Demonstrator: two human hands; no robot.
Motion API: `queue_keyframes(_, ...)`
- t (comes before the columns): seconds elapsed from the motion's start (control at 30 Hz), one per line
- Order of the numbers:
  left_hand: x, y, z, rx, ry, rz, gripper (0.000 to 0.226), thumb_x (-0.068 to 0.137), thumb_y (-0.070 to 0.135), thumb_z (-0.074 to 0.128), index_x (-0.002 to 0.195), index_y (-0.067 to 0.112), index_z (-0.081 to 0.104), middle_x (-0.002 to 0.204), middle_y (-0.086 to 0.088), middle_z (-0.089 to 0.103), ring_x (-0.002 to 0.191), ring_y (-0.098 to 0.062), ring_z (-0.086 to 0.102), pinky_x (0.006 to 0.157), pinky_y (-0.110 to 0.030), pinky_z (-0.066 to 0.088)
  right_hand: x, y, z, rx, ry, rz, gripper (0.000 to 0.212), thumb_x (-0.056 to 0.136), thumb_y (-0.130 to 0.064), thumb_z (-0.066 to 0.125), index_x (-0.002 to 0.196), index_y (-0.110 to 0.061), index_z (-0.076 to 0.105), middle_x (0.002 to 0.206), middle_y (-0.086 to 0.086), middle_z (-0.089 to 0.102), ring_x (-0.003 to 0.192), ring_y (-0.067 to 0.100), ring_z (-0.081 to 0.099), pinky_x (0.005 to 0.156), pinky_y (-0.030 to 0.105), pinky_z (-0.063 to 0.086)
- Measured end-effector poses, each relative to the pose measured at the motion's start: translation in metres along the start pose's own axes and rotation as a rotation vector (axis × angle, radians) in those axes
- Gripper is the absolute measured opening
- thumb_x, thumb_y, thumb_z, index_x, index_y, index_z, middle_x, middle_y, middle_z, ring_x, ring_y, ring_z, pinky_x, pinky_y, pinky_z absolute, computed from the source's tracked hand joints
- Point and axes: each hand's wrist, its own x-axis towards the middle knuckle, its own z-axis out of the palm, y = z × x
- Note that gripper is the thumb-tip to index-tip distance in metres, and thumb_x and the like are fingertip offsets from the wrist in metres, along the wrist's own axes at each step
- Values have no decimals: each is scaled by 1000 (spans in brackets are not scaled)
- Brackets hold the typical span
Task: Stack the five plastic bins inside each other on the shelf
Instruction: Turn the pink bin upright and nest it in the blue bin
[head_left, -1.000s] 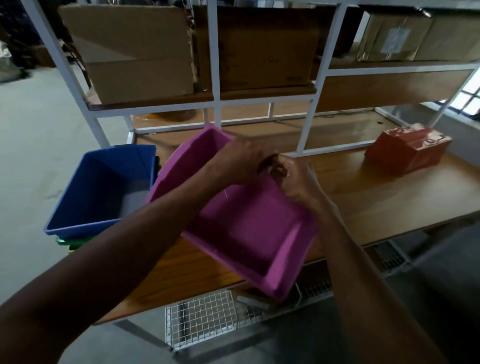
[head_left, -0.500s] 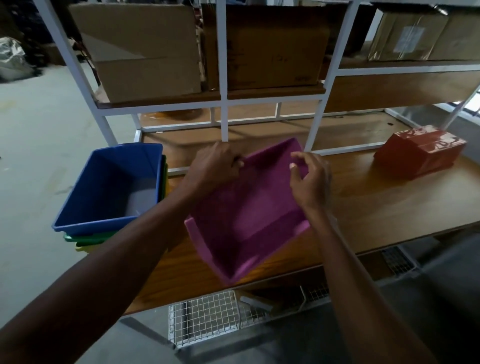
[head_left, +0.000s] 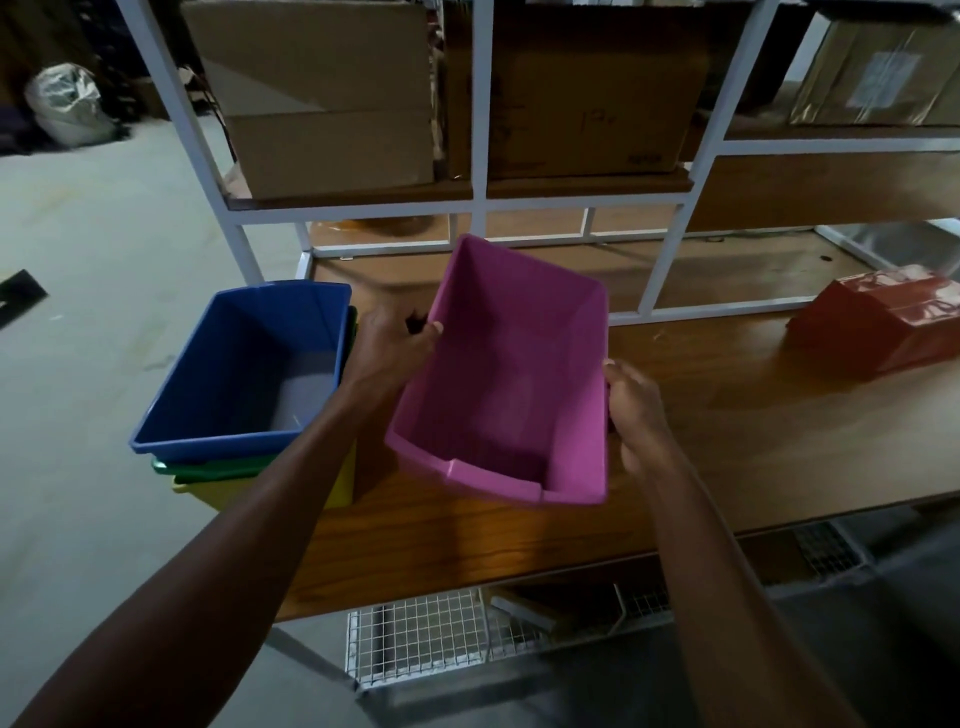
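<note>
A pink bin (head_left: 514, 374) is held open side up above the wooden shelf (head_left: 727, 441). My left hand (head_left: 389, 343) grips its left rim and my right hand (head_left: 634, 410) grips its right rim. At the shelf's left end a blue bin (head_left: 244, 364) sits nested in a green bin (head_left: 208, 467), which sits in a yellow bin (head_left: 332, 483). A red bin (head_left: 883, 325) lies upside down at the right end of the shelf.
Cardboard boxes (head_left: 332, 93) fill the upper shelf behind white metal uprights (head_left: 480, 104). A wire mesh basket (head_left: 421, 639) hangs below the shelf's front edge. Concrete floor (head_left: 78, 312) lies to the left.
The pink bin has turned from tilted on its side to open side up. My hands have shifted from its far edge to its left and right rims.
</note>
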Motion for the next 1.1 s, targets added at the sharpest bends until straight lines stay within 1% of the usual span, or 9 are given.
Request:
queue_keyframes(0.1, -3, -1, -6, -160, -140, -137, 21, 104, 21, 60, 121, 15, 71, 99, -2, 74, 83, -10, 72, 66, -18, 52, 9, -3, 1, -37, -27, 51, 32, 109, -23, 44, 133, -16, 65, 120, 6, 72, 111, 25, 68, 100, 48, 54)
queue_keyframes(0.2, -3, -2, -13, -260, -275, -237, 26, 106, 25, 55, 128, 18, 68, 103, -7, 77, 91, -21, 75, 82, -37, 60, 17, -6, 3, -38, -41, 61, 30, 108, -18, 46, 128, -10, 68, 101, 6, 74, 86, 19, 68, 70, 35, 52)
queue_keyframes(0.27, 0, -6, -17, -267, -283, -265, 27, 108, 29, 51, 121, 17, 71, 100, -10, 76, 88, -23, 73, 87, -40, 57, 20, -11, 4, -11, -31, 53, 27, 105, -14, 49, 115, -7, 73, 87, 6, 74, 73, 20, 65, 62, 30, 47)
queue_keyframes(0.43, 6, -10, -28, -409, -179, -354, 36, 110, 26, 40, 112, 4, 67, 95, -13, 64, 83, -25, 61, 76, -35, 48, 31, -32, 7, 36, -75, 26, 28, 104, -22, 54, 107, -7, 77, 89, 10, 77, 81, 28, 69, 73, 36, 52)
queue_keyframes(0.6, 7, -2, -45, -469, -84, -320, 33, 110, 19, 39, 104, 28, 70, 99, -10, 70, 85, -19, 64, 77, -31, 50, 31, -65, 15, 22, -155, -68, 32, 107, -24, 49, 114, -9, 75, 86, 4, 75, 78, 21, 68, 72, 36, 51)
queue_keyframes(0.7, 11, -9, -59, -511, 17, -378, 31, 107, 19, 44, 101, 25, 74, 107, -15, 73, 91, -25, 66, 81, -36, 52, 28, -83, 28, 2, -197, -113, 33, 107, -23, 46, 115, -9, 75, 89, 4, 75, 82, 22, 69, 76, 38, 54)
queue_keyframes(0.83, 12, -27, -89, -547, 76, -413, 32, 106, 25, 45, 113, 16, 75, 109, -15, 76, 90, -28, 70, 82, -40, 54, 22, -102, 61, -5, -251, -150, 33, 108, -28, 47, 112, -15, 77, 87, 1, 79, 82, 19, 73, 74, 36, 54)
queue_keyframes(1.0, 18, -54, -140, -654, 115, -378, 34, 99, 18, 48, 105, 10, 81, 95, -19, 70, 78, -31, 61, 65, -37, 46, 15, -124, 121, 51, -241, -138, 32, 103, -26, 51, 97, -14, 80, 85, 3, 79, 89, 29, 76, 94, 51, 60)
queue_keyframes(1.1, 27, -77, -178, -673, 125, -348, 35, 99, 14, 48, 105, 13, 82, 99, -16, 71, 82, -34, 65, 65, -37, 48, 4, -134, 164, 87, -261, -143, 27, 101, -26, 55, 92, -17, 80, 78, 0, 79, 83, 26, 74, 90, 49, 61)
